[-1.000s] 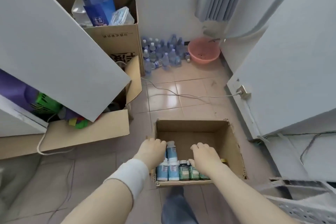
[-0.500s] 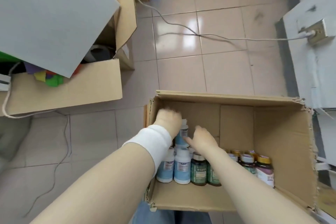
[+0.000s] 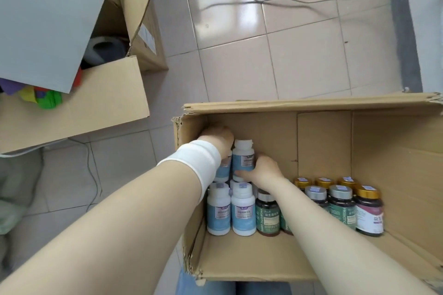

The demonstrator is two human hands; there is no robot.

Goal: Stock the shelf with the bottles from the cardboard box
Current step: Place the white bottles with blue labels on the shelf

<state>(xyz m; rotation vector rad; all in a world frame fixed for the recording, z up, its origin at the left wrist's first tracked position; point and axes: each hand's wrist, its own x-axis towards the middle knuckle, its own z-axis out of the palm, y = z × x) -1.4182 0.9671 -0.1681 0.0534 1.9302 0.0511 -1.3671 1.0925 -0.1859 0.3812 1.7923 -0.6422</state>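
Storage room, tiled floor [image 3: 239, 74], cardboard box [image 3: 311, 106] of supplement bottles [image 3: 243, 213], cluttered carton [image 3: 96, 103] nearby, loose cable [image 3: 262, 2] across the tiles

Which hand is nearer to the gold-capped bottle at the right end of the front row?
Right. The right hand grips a blue-label bottle left of the gold-capped bottle; the left hand is farther left, near the cardboard box left wall.
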